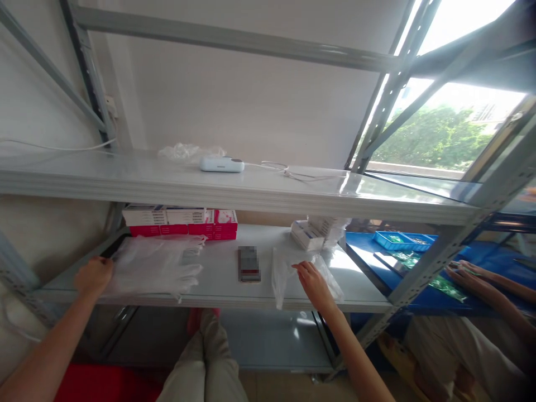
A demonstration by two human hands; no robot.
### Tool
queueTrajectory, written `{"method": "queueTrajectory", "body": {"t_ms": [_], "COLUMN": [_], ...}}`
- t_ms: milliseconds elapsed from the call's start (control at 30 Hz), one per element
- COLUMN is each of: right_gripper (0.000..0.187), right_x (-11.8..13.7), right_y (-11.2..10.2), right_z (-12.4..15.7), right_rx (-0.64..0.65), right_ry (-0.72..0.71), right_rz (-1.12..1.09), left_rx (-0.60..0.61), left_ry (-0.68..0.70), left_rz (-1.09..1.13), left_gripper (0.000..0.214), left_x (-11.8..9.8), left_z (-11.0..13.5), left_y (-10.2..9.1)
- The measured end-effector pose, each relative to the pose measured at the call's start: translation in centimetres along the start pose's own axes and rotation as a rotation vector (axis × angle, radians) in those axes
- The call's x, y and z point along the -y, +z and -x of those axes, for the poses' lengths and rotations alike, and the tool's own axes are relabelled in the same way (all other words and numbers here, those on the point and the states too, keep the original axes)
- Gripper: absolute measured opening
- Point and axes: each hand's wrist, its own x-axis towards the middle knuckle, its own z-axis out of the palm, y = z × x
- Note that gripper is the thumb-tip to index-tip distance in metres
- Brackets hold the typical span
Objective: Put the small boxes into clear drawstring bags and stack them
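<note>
Shelf stock, left to right: my left hand (94,276) lies with fingers curled on the edge of a stack of clear bags (157,265); my right hand (313,282), fingers loosely extended, pins a single clear bag (288,273) near the shelf (218,298) front. I judge peeling one sheet cleanly needs the stack held flat.

A white device (221,164) with its cable (288,171) lies on the upper shelf (125,181). Pink-and-white boxes (180,222) stand far left below; a co-worker's hands (469,276) rest on the blue table (372,254) at right.
</note>
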Motion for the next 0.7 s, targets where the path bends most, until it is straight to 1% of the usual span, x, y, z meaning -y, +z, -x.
{"method": "queueTrajectory", "body": {"t_ms": [33,67,100,167,200,233,267,300,333,367,400,433,467,500,533,567,600,633,700], "right_gripper": [0.031,0.031,0.03,0.03,0.03,0.03,0.03,0.031,0.032,0.033,0.034,0.036,0.037,0.038,0.038,0.037,0.036,0.034,0.03], "right_x": [0.0,0.0,0.1,0.4,0.6,0.8,1.1,1.3,1.6,1.9,2.1,2.4,2.7,3.0,3.3,3.5,3.8,3.9,4.0], "right_y": [0.0,0.1,0.1,0.0,-0.1,-0.2,-0.4,-0.6,-0.9,-1.2,-1.6,-2.0,-2.3,-2.7,-3.1,-3.5,-3.9,-4.3,-5.1], "right_z": [0.0,0.1,0.1,0.2,0.1,0.1,0.0,-0.1,-0.3,-0.4,-0.6,-0.8,-0.9,-1.0,-1.1,-1.2,-1.2,-1.2,-1.2], "right_rx": [0.009,0.018,0.027,0.037,0.041,0.045,0.051,0.059,0.07,0.083,0.099,0.116,0.133,0.15,0.165,0.179,0.192,0.207,0.235], "right_ry": [-0.006,-0.012,-0.016,-0.009,0.001,0.013,0.024,0.03,0.026,0.01,-0.014,-0.045,-0.075,-0.1,-0.117,-0.124,-0.125,-0.123,-0.123], "right_rz": [0.006,0.012,0.02,0.041,0.054,0.065,0.074,0.083,0.092,0.104,0.121,0.142,0.167,0.192,0.217,0.241,0.263,0.283,0.315], "left_rx": [-0.003,-0.05,-0.142,-0.399,-0.494,-0.534,-0.507,-0.419,-0.288,-0.143,0.037,0.261,0.49,0.659,0.724,0.712,0.662,0.593,0.433], "left_ry": [-0.04,-0.065,-0.066,0.007,0.079,0.161,0.289,0.442,0.57,0.66,0.736,0.791,0.871,0.975,1.059,1.123,1.173,1.236,1.353], "left_rz": [-0.033,-0.045,-0.027,0.082,0.162,0.25,0.376,0.515,0.64,0.755,0.843,0.896,0.909,0.887,0.853,0.828,0.766,0.674,0.451], "left_gripper": [0.028,0.031,0.035,0.033,0.028,0.023,0.018,0.016,0.015,0.016,0.017,0.019,0.021,0.02,0.018,0.016,0.016,0.016,0.019], "left_x": [0.0,-0.2,-0.5,-1.9,-3.2,-4.8,-6.8,-8.9,-11.3,-13.6,-15.9,-18.0,-19.8,-21.3,-22.5,-23.5,-24.2,-24.8,-25.6], "left_z": [0.3,0.6,0.9,1.8,2.6,3.9,5.6,8.0,11.1,14.7,18.7,22.8,26.9,30.5,33.5,35.9,37.5,38.4,38.6], "left_y": [-0.4,-0.9,-1.5,-2.8,-3.6,-4.5,-5.4,-6.4,-7.3,-8.2,-9.1,-9.7,-10.2,-10.3,-10.2,-9.8,-9.1,-8.2,-6.1]}}
